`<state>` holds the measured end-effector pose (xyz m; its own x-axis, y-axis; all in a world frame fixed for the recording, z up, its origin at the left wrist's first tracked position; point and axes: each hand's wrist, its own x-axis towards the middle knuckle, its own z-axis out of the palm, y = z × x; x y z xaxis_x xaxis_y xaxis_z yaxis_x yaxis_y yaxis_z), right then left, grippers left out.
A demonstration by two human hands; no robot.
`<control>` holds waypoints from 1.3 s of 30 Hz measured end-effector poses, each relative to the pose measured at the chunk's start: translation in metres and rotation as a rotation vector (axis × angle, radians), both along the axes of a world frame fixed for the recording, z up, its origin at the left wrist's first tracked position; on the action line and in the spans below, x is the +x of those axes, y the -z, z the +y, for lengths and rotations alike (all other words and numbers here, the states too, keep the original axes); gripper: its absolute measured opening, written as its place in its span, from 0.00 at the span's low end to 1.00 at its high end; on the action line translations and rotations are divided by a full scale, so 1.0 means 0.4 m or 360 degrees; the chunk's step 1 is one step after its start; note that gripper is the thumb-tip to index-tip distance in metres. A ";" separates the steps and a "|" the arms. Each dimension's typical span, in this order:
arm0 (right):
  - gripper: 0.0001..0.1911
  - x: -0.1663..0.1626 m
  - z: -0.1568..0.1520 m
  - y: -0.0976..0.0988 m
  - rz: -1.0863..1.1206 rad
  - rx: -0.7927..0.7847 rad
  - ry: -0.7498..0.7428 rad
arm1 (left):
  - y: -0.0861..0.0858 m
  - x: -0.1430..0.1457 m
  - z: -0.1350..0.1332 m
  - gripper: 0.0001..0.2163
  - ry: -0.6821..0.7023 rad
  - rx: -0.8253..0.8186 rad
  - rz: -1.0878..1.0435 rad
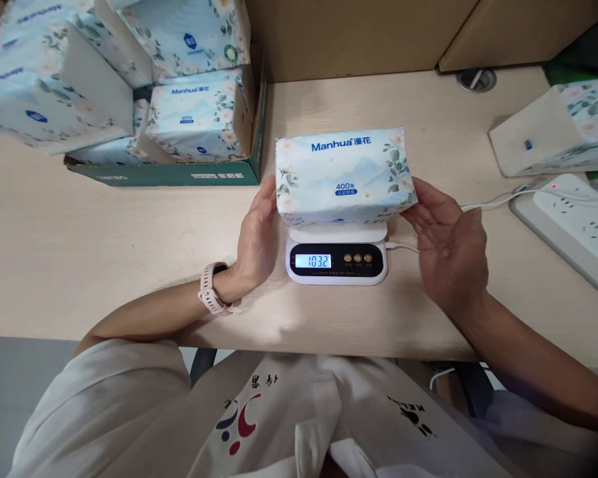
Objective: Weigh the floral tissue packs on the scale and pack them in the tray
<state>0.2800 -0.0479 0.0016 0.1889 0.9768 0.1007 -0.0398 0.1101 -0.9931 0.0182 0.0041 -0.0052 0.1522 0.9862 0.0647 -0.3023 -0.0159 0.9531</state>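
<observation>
A pale blue, floral pack of tissues [341, 174] marked Manhua is at the white digital scale [337, 232], covering most of its platform. The lit display [313, 261] reads 103.2. My left hand [257, 236], with a pink watch band on its wrist, stands on edge along the pack's left end, fingertips partly hidden behind it. At the other end, my right hand [446, 242] has its fingers against the lower right corner, palm turned inward and thumb apart. The pack is held between both hands. Whether it rests fully on the platform is hidden.
A green-sided carton [179, 174] at the left holds several tissue packs [194, 119], some stacked high. Another tissue pack [563, 126] lies at the right, near a white power strip [573, 219] with a cable. Large cardboard boxes [349, 36] line the back.
</observation>
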 end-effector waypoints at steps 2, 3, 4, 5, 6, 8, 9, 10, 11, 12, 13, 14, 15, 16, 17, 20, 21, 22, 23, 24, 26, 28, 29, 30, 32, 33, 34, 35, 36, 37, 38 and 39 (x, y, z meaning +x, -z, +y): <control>0.32 -0.002 0.000 -0.001 0.0016 0.0007 0.0004 | 0.001 -0.001 0.000 0.20 0.0001 0.0013 -0.0001; 0.32 -0.004 0.000 -0.002 0.0014 0.0009 0.0000 | 0.001 -0.001 0.000 0.19 0.0000 0.0018 0.0000; 0.32 -0.005 -0.001 -0.003 0.0009 0.0012 -0.0002 | 0.001 -0.001 0.001 0.19 0.0000 0.0022 0.0004; 0.32 -0.006 -0.001 -0.004 0.0003 0.0014 0.0006 | 0.001 -0.002 0.001 0.19 0.0002 0.0026 0.0011; 0.31 -0.006 -0.001 -0.005 -0.0002 0.0022 0.0034 | 0.001 -0.002 0.001 0.20 0.0003 0.0030 0.0019; 0.28 -0.003 0.000 -0.005 -0.0019 0.0052 0.0153 | 0.000 -0.002 0.000 0.20 0.0003 0.0028 0.0031; 0.27 0.001 0.001 -0.005 -0.0033 0.0068 0.0227 | 0.000 -0.002 0.000 0.21 0.0000 0.0025 0.0033; 0.26 0.006 0.002 -0.004 -0.0049 0.0082 0.0295 | 0.000 -0.003 0.000 0.21 -0.0005 0.0018 0.0035; 0.26 0.011 0.003 -0.003 -0.0068 0.0093 0.0347 | 0.000 -0.003 0.000 0.21 -0.0009 0.0008 0.0036; 0.27 0.018 0.004 -0.002 -0.0088 0.0102 0.0382 | 0.000 -0.003 0.000 0.21 -0.0009 -0.0002 0.0040; 0.27 0.023 0.005 0.000 -0.0113 0.0106 0.0398 | 0.000 -0.003 0.000 0.21 -0.0008 -0.0009 0.0044; 0.28 0.029 0.005 0.002 -0.0145 0.0111 0.0405 | 0.000 -0.003 0.000 0.22 -0.0003 -0.0013 0.0050; 0.28 0.033 0.005 0.004 -0.0184 0.0117 0.0405 | -0.001 -0.003 0.000 0.22 0.0004 -0.0012 0.0054; 0.29 0.035 0.005 0.005 -0.0227 0.0123 0.0402 | -0.002 -0.003 0.001 0.23 0.0012 -0.0005 0.0055; 0.30 0.037 0.004 0.007 -0.0263 0.0129 0.0399 | -0.002 -0.002 0.001 0.23 0.0014 0.0008 0.0049; 0.29 0.033 0.002 0.009 -0.0283 0.0148 0.0402 | 0.001 -0.004 0.002 0.24 0.0022 0.0023 0.0016; 0.28 0.030 0.002 0.008 -0.0259 0.0149 0.0407 | 0.004 -0.005 0.002 0.26 0.0022 0.0015 0.0008; 0.27 0.028 0.001 0.007 -0.0231 0.0151 0.0416 | 0.007 -0.007 0.001 0.27 0.0018 0.0000 0.0009; 0.25 0.025 0.000 0.006 -0.0206 0.0157 0.0424 | 0.010 -0.010 0.000 0.28 0.0007 -0.0010 0.0017; 0.24 0.023 -0.002 0.004 -0.0192 0.0164 0.0421 | 0.011 -0.012 -0.002 0.28 -0.0024 -0.0005 0.0028; 0.22 0.020 -0.007 0.002 -0.0217 0.0175 0.0335 | 0.004 -0.017 -0.009 0.27 -0.0107 0.0040 0.0063; 0.23 0.017 -0.016 0.001 -0.0301 0.0143 0.0121 | -0.019 -0.019 -0.018 0.25 -0.0105 0.0071 0.0131; 0.25 0.016 -0.020 0.001 -0.0353 0.0111 -0.0014 | -0.036 -0.018 -0.023 0.24 -0.0055 0.0059 0.0176; 0.29 0.014 -0.024 0.000 -0.0402 0.0078 -0.0139 | -0.054 -0.016 -0.027 0.22 0.0021 0.0030 0.0219; 0.37 0.010 -0.024 -0.003 -0.0458 0.0058 -0.0301 | -0.091 -0.006 -0.025 0.21 0.0182 -0.0035 0.0267; 0.40 0.009 -0.020 -0.006 -0.0464 0.0081 -0.0342 | -0.105 0.003 -0.019 0.21 0.0241 -0.0058 0.0259; 0.41 0.010 -0.014 -0.011 -0.0458 0.0121 -0.0358 | -0.116 0.016 -0.008 0.22 0.0287 -0.0073 0.0235; 0.40 0.013 -0.004 -0.016 -0.0446 0.0162 -0.0349 | -0.124 0.032 0.008 0.22 0.0327 -0.0076 0.0207; 0.39 0.020 0.007 -0.021 -0.0436 0.0196 -0.0315 | -0.128 0.052 0.027 0.23 0.0359 -0.0071 0.0189; 0.38 0.030 0.020 -0.027 -0.0432 0.0216 -0.0252 | -0.130 0.074 0.049 0.23 0.0385 -0.0066 0.0197; 0.38 0.043 0.033 -0.030 -0.0438 0.0216 -0.0173 | -0.131 0.099 0.072 0.23 0.0400 -0.0059 0.0238; 0.38 0.059 0.047 -0.031 -0.0449 0.0202 -0.0073 | -0.131 0.125 0.094 0.24 0.0406 -0.0053 0.0313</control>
